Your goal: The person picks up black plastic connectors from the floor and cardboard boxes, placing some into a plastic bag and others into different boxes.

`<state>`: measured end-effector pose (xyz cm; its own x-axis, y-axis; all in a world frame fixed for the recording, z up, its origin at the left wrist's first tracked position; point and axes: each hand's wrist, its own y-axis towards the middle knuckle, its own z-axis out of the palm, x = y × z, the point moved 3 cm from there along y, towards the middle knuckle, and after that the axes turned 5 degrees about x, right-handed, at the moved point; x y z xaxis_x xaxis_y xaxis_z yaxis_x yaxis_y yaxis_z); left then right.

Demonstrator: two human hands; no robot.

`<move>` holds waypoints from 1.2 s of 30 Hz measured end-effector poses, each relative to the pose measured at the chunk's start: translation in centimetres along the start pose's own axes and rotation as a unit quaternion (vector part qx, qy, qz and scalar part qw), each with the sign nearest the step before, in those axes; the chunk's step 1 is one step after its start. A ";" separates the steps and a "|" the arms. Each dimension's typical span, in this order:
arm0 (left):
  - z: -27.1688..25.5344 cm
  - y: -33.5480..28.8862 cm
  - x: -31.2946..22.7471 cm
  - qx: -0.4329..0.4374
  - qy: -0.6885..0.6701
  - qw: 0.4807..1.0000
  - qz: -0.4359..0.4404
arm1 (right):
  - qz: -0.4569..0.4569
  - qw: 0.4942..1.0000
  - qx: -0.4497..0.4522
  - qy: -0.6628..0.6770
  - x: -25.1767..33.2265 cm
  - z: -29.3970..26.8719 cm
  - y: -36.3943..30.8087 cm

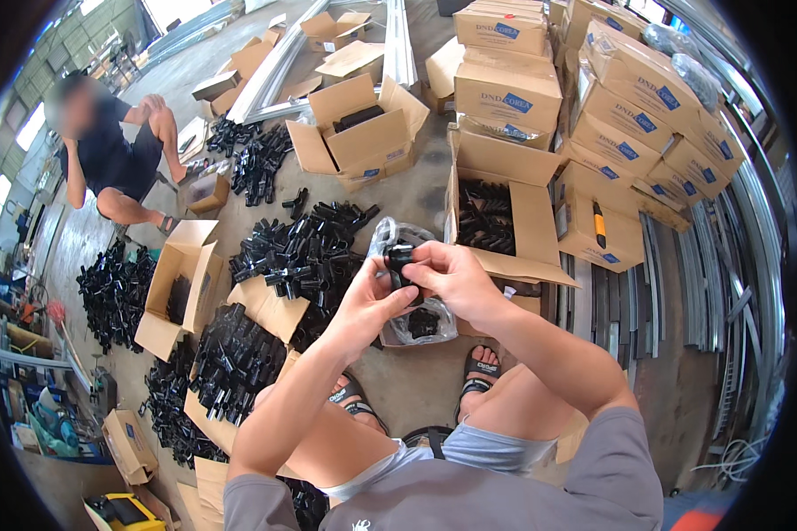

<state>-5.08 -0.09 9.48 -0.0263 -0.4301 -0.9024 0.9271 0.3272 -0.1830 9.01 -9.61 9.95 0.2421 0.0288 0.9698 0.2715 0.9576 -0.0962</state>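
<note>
Both hands meet in front of me on one short, glossy black tube-like fitting (pixel 398 257). My left hand (pixel 374 296) closes round it from the left, thumb along its side. From the right, my right hand (pixel 452 276) pinches it with thumb and fingertips. Its lower part is partly covered by the fingers. Just below the hands stands a small box lined with a see-through plastic bag (pixel 444 329), and small black pieces (pixel 423 322) lie inside it. A big heap of similar black fittings (pixel 297 252) spreads over the floor to the left of my hands.
An open carton (pixel 536 221) of black parts stands at right, with stacked cartons (pixel 509 84) behind. An orange-and-black cutter (pixel 599 226) lies on a closed carton. Metal profiles (pixel 664 301) line the right side. Another person (pixel 115 146) sits far left near more heaps (pixel 119 292).
</note>
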 end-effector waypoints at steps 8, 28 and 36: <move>-1.2 2.3 1.3 -0.018 -0.032 0.997 -0.064 | 0.070 0.986 -0.048 0.141 0.1 -2.5 0.1; -0.2 4.1 0.8 0.044 0.096 0.994 0.028 | -0.041 0.973 0.081 -0.213 0.9 -2.6 0.1; -0.6 3.7 0.4 0.068 0.070 0.995 0.035 | -0.083 0.972 0.121 -0.182 2.6 -2.6 -0.6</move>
<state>-1.90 1.38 8.19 -0.0021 -0.2856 -0.9584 0.9703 0.2311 -0.0710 11.90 -10.81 11.98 -0.1435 -0.0757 0.9868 0.0403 0.9958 0.0823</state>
